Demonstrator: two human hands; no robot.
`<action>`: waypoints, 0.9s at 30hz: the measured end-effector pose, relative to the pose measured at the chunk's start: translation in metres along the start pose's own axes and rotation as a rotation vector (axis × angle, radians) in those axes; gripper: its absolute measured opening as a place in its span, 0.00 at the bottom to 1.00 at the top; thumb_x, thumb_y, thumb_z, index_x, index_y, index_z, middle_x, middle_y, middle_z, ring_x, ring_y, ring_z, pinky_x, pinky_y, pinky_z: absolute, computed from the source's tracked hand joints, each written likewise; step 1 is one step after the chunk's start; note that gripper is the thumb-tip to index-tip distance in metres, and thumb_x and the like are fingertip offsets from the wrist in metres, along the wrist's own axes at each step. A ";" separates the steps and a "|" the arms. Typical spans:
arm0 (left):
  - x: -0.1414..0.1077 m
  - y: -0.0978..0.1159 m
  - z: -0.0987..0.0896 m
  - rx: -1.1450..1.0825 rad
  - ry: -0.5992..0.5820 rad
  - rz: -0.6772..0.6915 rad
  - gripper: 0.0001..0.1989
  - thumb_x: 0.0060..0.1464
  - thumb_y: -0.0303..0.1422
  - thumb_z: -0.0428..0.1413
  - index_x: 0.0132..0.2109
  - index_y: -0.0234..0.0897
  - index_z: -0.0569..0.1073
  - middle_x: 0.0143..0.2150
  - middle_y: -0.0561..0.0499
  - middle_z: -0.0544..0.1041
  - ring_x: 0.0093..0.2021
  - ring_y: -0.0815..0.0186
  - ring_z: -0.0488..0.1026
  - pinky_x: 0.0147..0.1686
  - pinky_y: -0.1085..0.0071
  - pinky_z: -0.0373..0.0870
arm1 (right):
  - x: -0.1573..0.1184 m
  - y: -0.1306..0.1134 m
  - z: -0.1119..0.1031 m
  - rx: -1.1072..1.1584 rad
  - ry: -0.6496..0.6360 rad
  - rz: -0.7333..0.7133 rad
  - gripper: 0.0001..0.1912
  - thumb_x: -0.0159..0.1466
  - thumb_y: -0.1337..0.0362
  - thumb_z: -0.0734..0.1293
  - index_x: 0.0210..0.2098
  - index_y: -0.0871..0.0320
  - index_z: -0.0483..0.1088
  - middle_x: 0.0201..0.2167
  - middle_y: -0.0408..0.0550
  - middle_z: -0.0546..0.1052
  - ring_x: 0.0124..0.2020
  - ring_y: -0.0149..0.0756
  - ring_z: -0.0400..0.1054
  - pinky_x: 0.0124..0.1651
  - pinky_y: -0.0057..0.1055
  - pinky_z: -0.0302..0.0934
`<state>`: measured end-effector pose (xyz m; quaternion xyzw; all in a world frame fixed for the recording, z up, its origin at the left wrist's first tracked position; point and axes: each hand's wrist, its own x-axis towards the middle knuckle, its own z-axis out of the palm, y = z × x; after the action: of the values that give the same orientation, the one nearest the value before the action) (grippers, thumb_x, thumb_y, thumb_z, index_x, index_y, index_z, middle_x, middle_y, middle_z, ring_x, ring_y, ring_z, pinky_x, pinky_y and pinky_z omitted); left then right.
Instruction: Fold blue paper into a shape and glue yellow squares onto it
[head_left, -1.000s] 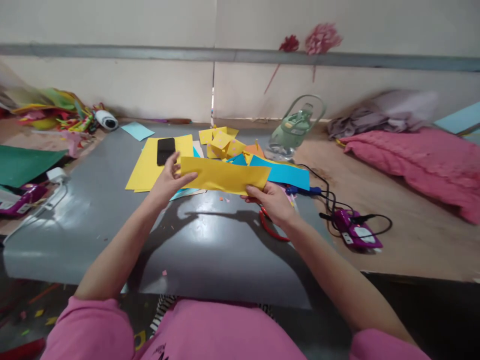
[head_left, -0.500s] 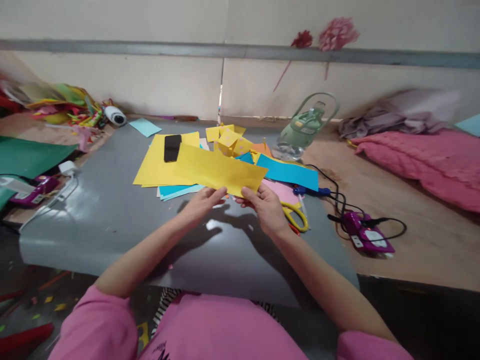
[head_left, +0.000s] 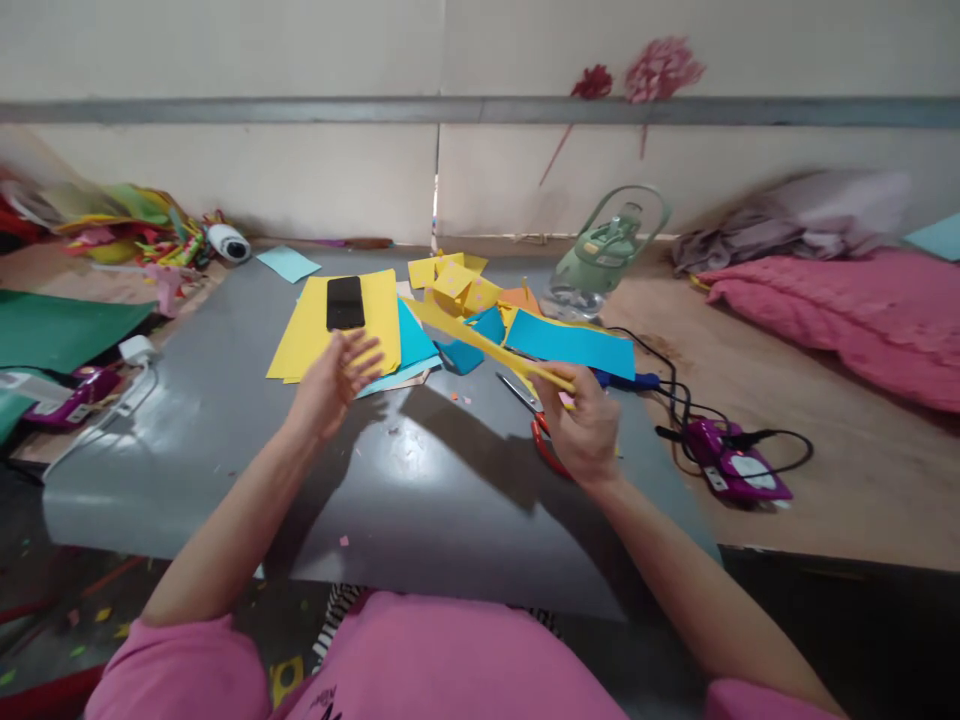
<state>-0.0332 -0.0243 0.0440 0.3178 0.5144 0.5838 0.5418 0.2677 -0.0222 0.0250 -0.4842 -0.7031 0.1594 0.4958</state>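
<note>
A strip of yellow paper (head_left: 480, 338) is pinched at its right end by my right hand (head_left: 589, 420) and seen nearly edge-on above the table. My left hand (head_left: 337, 380), fingers spread and holding nothing, hovers by the near edge of a stack of yellow paper (head_left: 300, 335). On that stack lies a black phone (head_left: 346, 303). Blue sheets (head_left: 416, 345) stick out beneath the stack's right side. Red-handled scissors (head_left: 538, 425) lie on the table, partly hidden by my right hand. A blue strip of paper (head_left: 574, 342) rests beyond that hand.
Folded yellow paper pieces (head_left: 457, 280) sit at the back middle beside a green-lidded bottle (head_left: 600, 260). A purple power strip (head_left: 731, 465) with black cables lies at right, near pink fabric (head_left: 840, 320). A white camera (head_left: 229, 243) stands at back left.
My left hand has let go of the yellow strip and moved left towards the stack. My right hand has shifted right and turned the strip edge-on.
</note>
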 end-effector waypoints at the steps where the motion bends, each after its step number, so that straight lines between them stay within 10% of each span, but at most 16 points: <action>1: -0.007 -0.004 0.005 0.014 -0.157 -0.115 0.29 0.65 0.54 0.47 0.58 0.36 0.73 0.62 0.37 0.77 0.55 0.56 0.80 0.51 0.63 0.79 | -0.001 -0.001 -0.002 -0.139 -0.005 -0.188 0.10 0.70 0.57 0.65 0.46 0.51 0.77 0.45 0.51 0.84 0.48 0.45 0.79 0.50 0.42 0.71; 3: -0.018 -0.015 0.016 0.026 -0.387 -0.237 0.31 0.61 0.58 0.51 0.55 0.37 0.75 0.58 0.37 0.79 0.51 0.54 0.81 0.47 0.61 0.81 | -0.005 -0.004 -0.004 -0.339 -0.093 -0.516 0.12 0.71 0.65 0.63 0.47 0.51 0.78 0.49 0.50 0.84 0.51 0.43 0.78 0.52 0.41 0.69; 8: -0.009 -0.038 0.021 0.130 -0.283 -0.205 0.16 0.58 0.36 0.59 0.52 0.37 0.74 0.50 0.42 0.82 0.43 0.63 0.81 0.41 0.69 0.79 | -0.030 -0.011 -0.001 -0.450 -0.528 -0.820 0.18 0.73 0.70 0.59 0.51 0.46 0.77 0.50 0.42 0.84 0.49 0.34 0.77 0.53 0.38 0.64; 13: -0.014 -0.036 0.007 0.600 -0.105 0.234 0.21 0.58 0.32 0.57 0.59 0.39 0.70 0.57 0.42 0.76 0.47 0.64 0.77 0.45 0.66 0.76 | -0.048 -0.001 0.008 -0.400 -0.608 -0.760 0.15 0.75 0.69 0.59 0.44 0.52 0.77 0.40 0.43 0.85 0.38 0.32 0.74 0.52 0.38 0.59; 19: -0.079 -0.049 0.009 1.288 -0.678 0.560 0.12 0.61 0.42 0.61 0.43 0.38 0.77 0.41 0.47 0.81 0.43 0.59 0.76 0.44 0.64 0.72 | -0.056 0.001 0.013 -0.356 -0.592 -0.637 0.08 0.73 0.61 0.65 0.42 0.54 0.77 0.40 0.43 0.85 0.39 0.34 0.74 0.52 0.39 0.56; 27: -0.096 -0.070 0.005 1.348 -0.477 0.710 0.11 0.68 0.34 0.51 0.38 0.37 0.75 0.41 0.47 0.81 0.41 0.60 0.75 0.43 0.65 0.70 | -0.063 -0.011 0.013 -0.230 -0.597 -0.372 0.10 0.73 0.59 0.65 0.37 0.54 0.75 0.41 0.46 0.84 0.42 0.39 0.74 0.51 0.41 0.56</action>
<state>0.0128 -0.1235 -0.0028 0.8382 0.4948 0.2011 0.1100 0.2530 -0.0770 -0.0076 -0.3328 -0.9061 0.1207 0.2316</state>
